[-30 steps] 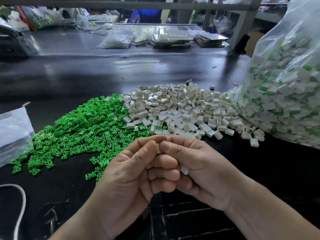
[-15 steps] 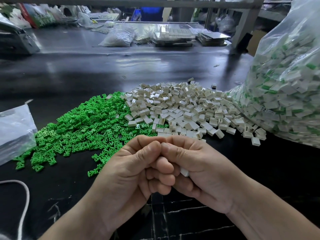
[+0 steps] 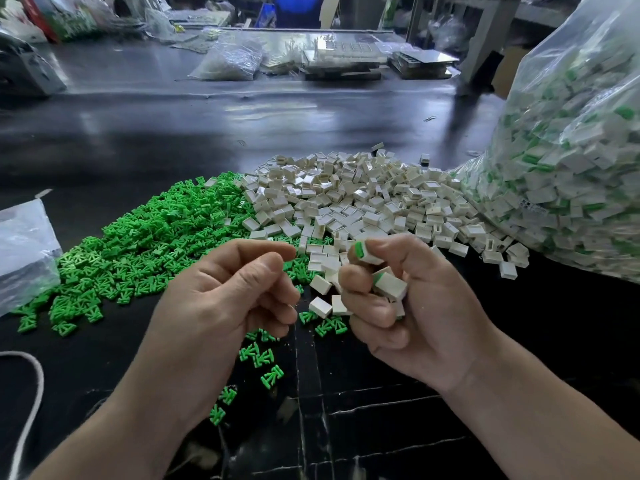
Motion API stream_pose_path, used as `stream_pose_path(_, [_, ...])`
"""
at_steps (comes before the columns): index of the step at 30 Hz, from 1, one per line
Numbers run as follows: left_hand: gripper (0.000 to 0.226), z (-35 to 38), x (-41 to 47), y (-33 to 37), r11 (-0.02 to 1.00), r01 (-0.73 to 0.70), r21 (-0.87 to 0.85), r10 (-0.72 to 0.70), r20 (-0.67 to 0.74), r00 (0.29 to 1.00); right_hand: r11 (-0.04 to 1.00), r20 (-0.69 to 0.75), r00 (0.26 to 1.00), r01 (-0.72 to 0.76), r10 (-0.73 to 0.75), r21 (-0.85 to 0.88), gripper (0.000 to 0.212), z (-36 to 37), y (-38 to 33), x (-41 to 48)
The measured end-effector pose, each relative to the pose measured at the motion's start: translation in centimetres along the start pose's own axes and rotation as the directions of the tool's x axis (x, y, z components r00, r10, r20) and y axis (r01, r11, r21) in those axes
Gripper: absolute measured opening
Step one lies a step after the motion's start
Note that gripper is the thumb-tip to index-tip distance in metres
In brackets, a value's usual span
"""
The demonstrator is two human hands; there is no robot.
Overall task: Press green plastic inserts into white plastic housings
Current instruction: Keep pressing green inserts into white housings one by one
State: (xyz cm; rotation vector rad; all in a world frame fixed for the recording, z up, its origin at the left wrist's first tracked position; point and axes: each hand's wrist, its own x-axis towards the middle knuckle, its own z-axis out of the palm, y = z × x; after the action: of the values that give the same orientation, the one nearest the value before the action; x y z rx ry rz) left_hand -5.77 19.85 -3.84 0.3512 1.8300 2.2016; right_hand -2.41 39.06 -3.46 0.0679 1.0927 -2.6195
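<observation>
Near the centre of the frame the right hand (image 3: 412, 306) is gripping a small cluster of finished housings (image 3: 389, 284), and green is showing at the ends of at least two of them, one pinched between thumb and forefinger, the others cradled against the palm. The left hand (image 3: 225, 299) is curling loosely to the left of centre, its fingers bent inward with nothing visible in them; whether a small insert is hiding inside the curl cannot be told. Judging by the table, much work is waiting: a broad heap of green inserts (image 3: 156, 237) is lying at middle left, touching a heap of empty white housings (image 3: 363, 202) at the middle of the frame, with stray inserts scattering toward the lower centre. A good share is looking done as well, since the large clear bag (image 3: 571, 168) filling the right edge is bulging with white pieces showing green. A smaller plastic bag (image 3: 24, 247) is sitting at the left edge, and a white cord (image 3: 34, 393) is looping at lower left on the dark table (image 3: 381, 427).
</observation>
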Motion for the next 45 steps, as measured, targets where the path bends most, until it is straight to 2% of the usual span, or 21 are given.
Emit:
stream_pose_path(3, [0.016, 0.3, -0.3, -0.4, 0.954, -0.066, 0.292, 0.082, -0.041, 0.996, 1.0, -0.003, 1.0, -0.01, 0.01, -0.01, 0.018, 0.0, 0.0, 0.1])
stream_pose_path(6, [0.014, 0.6, -0.6, -1.0, 0.821, -0.139, 0.554, 0.179, -0.019, 0.984, 0.998, -0.003, 0.999, -0.033, 0.033, -0.051, 0.013, -0.1, -0.1, 0.1])
stream_pose_path(7, [0.013, 0.6, -0.6, -1.3, 0.731, -0.177, 0.659, 0.229, 0.008, 0.973, 0.998, 0.001, 0.999, -0.041, 0.041, -0.051, 0.011, -0.1, -0.1, 0.1])
stream_pose_path(9, [0.025, 1.0, -0.3, -1.8, 0.469, -0.252, 0.846, 0.283, 0.126, 0.951, 0.999, 0.017, 0.999, -0.039, 0.04, -0.025, 0.006, -0.2, -0.1, 0.1])
stream_pose_path(11, [0.034, 1.5, 0.1, -2.3, 0.263, -0.298, 0.918, 0.274, 0.226, 0.935, 0.999, 0.03, 0.999, -0.028, 0.027, 0.028, 0.008, -0.3, -0.2, 0.2])
stream_pose_path(13, [0.035, 1.9, 0.4, -2.6, 0.149, -0.318, 0.936, 0.27, 0.271, 0.924, 0.998, 0.033, 0.999, -0.031, 0.03, 0.053, 0.015, -0.4, -0.4, 0.2])
stream_pose_path(15, [0.028, 2.1, 0.6, -2.8, 0.093, -0.315, 0.945, 0.287, 0.277, 0.917, 0.999, 0.019, 0.999, -0.042, 0.042, 0.029, 0.013, -0.6, -0.4, 0.2])
stream_pose_path(18, [0.017, 2.2, 0.7, -3.0, 0.068, -0.295, 0.953, 0.308, 0.261, 0.915, 0.996, -0.015, 0.996, -0.091, 0.091, -0.001, 0.014, -0.7, -0.2, 0.3])
stream_pose_path(20, [0.013, 2.1, 0.7, -3.0, 0.091, -0.291, 0.952, 0.317, 0.249, 0.915, 0.995, -0.031, 0.995, -0.1, 0.1, 0.008, 0.007, -0.7, -0.1, 0.3])
stream_pose_path(22, [0.01, 2.1, 0.6, -2.7, 0.2, -0.278, 0.94, 0.327, 0.204, 0.923, 0.995, -0.062, 0.994, -0.094, 0.095, 0.015, 0.012, -0.7, -0.1, 0.4])
stream_pose_path(24, [0.013, 1.9, 0.5, -2.1, 0.369, -0.246, 0.896, 0.35, 0.112, 0.93, 0.995, -0.101, 0.99, -0.099, 0.098, -0.011, 0.021, -0.7, -0.1, 0.4])
stream_pose_path(26, [0.019, 1.7, 0.2, -1.4, 0.512, -0.233, 0.827, 0.375, 0.028, 0.927, 0.988, -0.143, 0.984, -0.123, 0.109, -0.092, 0.021, -0.7, -0.1, 0.5])
stream_pose_path(29, [0.018, 1.8, -0.5, -0.4, 0.601, -0.279, 0.749, 0.436, -0.014, 0.9, 0.956, -0.124, 0.976, -0.203, 0.18, -0.213, 0.012, -0.5, 0.2, 0.4])
stream_pose_path(34, [0.033, 2.7, -1.2, -0.1, 0.529, -0.357, 0.77, 0.448, 0.105, 0.888, 0.947, -0.048, 0.964, -0.267, 0.263, -0.177, 0.021, -0.2, 1.1, 0.3])
stream_pose_path(36, [0.041, 2.5, -1.3, -0.2, 0.543, -0.365, 0.756, 0.438, 0.116, 0.891, 0.963, -0.039, 0.969, -0.245, 0.242, -0.113, 0.017, -0.1, 1.0, 0.3])
stream_pose_path(39, [0.033, 1.5, -0.9, -0.3, 0.577, -0.333, 0.746, 0.418, 0.081, 0.905, 0.985, -0.082, 0.982, -0.171, 0.168, -0.03, 0.015, -0.2, 0.2, 0.3])
stream_pose_path(40, [0.031, 1.1, -0.7, -0.5, 0.556, -0.305, 0.773, 0.395, 0.077, 0.915, 0.989, -0.099, 0.985, -0.145, 0.142, -0.018, 0.016, -0.2, 0.0, 0.3])
stream_pose_path(41, [0.03, 0.8, -0.4, -0.7, 0.498, -0.274, 0.823, 0.362, 0.09, 0.928, 0.992, -0.123, 0.985, -0.123, 0.121, -0.012, 0.017, -0.2, -0.2, 0.3])
stream_pose_path(44, [0.033, 0.5, 0.1, -1.8, 0.181, -0.222, 0.958, 0.259, 0.171, 0.951, 0.995, -0.229, 0.969, -0.099, 0.095, -0.01, 0.027, -0.1, -0.2, 0.4])
stream_pose_path(45, [0.03, 0.6, 0.2, -2.1, 0.103, -0.221, 0.97, 0.231, 0.193, 0.954, 0.995, -0.255, 0.962, -0.1, 0.095, -0.006, 0.029, -0.1, -0.1, 0.5])
